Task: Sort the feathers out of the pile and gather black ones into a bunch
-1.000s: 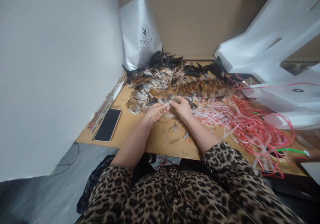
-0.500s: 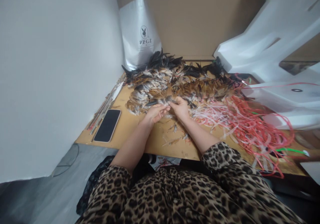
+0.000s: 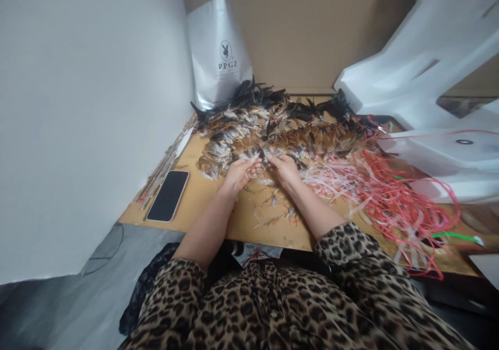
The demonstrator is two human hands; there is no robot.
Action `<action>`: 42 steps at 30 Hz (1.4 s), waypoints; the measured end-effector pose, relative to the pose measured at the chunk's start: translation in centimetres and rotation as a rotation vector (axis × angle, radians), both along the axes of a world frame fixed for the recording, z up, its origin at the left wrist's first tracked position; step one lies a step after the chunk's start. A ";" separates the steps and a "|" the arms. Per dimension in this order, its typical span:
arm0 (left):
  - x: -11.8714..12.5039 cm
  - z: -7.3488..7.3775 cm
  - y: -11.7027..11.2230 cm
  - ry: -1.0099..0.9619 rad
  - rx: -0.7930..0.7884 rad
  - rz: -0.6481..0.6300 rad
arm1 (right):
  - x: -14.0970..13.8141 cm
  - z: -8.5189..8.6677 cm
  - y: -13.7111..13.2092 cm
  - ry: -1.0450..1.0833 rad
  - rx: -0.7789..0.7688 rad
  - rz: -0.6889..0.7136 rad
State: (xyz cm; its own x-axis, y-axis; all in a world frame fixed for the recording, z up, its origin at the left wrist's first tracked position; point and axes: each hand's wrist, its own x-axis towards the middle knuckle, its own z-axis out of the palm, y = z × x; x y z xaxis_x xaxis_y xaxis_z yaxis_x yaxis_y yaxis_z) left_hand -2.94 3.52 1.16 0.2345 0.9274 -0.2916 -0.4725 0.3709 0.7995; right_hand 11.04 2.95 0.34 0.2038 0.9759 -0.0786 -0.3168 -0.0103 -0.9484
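Note:
A wide heap of brown, black and white feathers (image 3: 280,126) covers the back of a wooden table (image 3: 218,215). My left hand (image 3: 238,174) and my right hand (image 3: 285,169) meet at the heap's near edge. Both are closed, fingertips pinched on a small bunch of feathers (image 3: 262,155) held between them. A few loose feathers (image 3: 273,209) lie on the bare wood just in front of my wrists.
A tangle of red and white plastic strips (image 3: 382,194) spreads over the table's right side. A dark phone (image 3: 168,195) lies at the left, beside thin sticks (image 3: 163,165). A white bag (image 3: 218,53) stands at the back; white foam pieces (image 3: 429,79) sit right.
Both hands have shifted slightly towards the heap, and the pinched feathers now stand more upright between the fingertips.

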 end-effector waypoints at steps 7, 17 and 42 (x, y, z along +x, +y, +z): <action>0.5 0.1 -0.4 0.025 0.004 -0.132 | -0.3 -0.5 -0.2 -0.045 -0.038 0.007; 0.2 -0.1 0.0 -0.118 -0.013 -0.087 | -0.2 0.6 -0.3 0.157 -0.025 0.179; 0.7 0.0 -0.7 0.205 0.138 -0.096 | -0.3 1.1 -1.0 -0.149 0.042 0.046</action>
State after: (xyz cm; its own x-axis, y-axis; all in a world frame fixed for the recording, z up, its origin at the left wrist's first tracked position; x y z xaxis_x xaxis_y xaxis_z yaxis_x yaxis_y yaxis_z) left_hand -2.29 2.78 1.14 0.2725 0.9379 -0.2145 -0.2630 0.2871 0.9211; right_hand 10.70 1.96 1.39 0.1652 0.9862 -0.0098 -0.1723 0.0191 -0.9849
